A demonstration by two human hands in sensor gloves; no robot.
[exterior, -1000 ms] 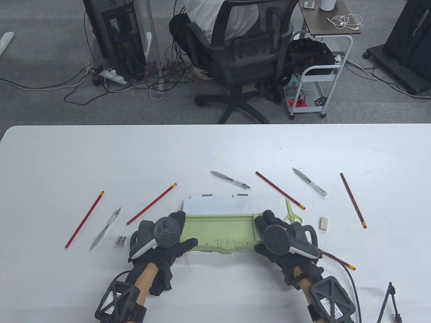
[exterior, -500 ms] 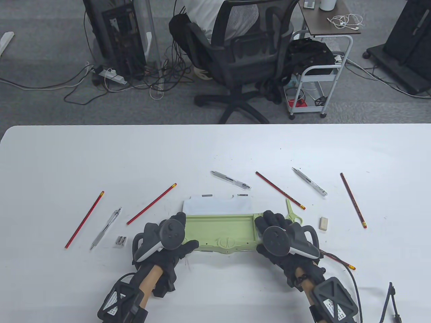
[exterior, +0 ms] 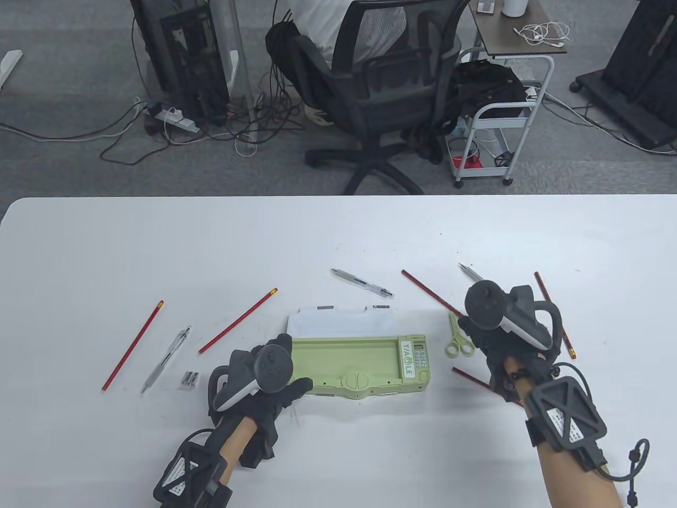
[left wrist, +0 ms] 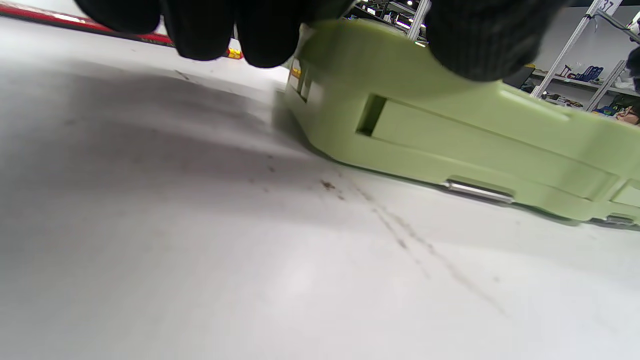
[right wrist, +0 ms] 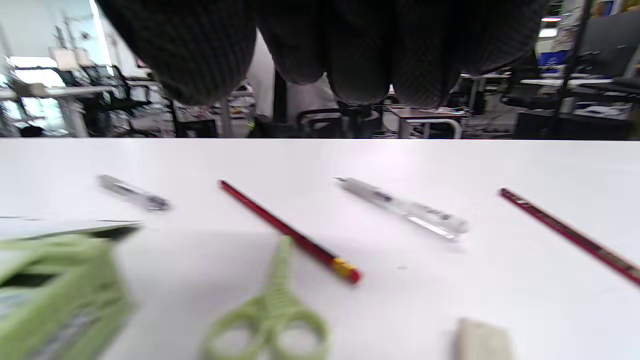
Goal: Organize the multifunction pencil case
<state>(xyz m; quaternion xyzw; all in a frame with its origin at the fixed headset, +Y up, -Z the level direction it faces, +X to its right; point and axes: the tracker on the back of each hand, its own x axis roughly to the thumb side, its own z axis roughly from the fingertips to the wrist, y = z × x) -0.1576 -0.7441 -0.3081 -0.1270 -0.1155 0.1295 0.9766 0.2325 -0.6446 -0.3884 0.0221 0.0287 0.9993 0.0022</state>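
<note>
The green pencil case [exterior: 354,365] lies on the table with its white lid [exterior: 341,320] folded open behind it. My left hand [exterior: 293,368] grips the case's left end, thumb on the near side; the left wrist view shows my fingers [left wrist: 215,30] on the case [left wrist: 450,135]. My right hand [exterior: 489,330] hovers empty to the right of the case, over a silver pen [exterior: 469,272]. In the right wrist view its fingers [right wrist: 360,55] hang above the pen [right wrist: 402,207], the green scissors [right wrist: 272,320] and an eraser [right wrist: 482,340].
Red pencils lie at the left [exterior: 132,346], centre left [exterior: 238,320], centre right [exterior: 428,290], far right [exterior: 542,283] and near my right wrist [exterior: 476,381]. Two more pens [exterior: 362,283] [exterior: 165,360] and a sharpener [exterior: 190,378] lie around. The scissors [exterior: 457,338] sit right of the case.
My right hand has let go of the case's right end and moved up and right, over the pen and eraser. The case's keypad end now shows. The left hand keeps its grip.
</note>
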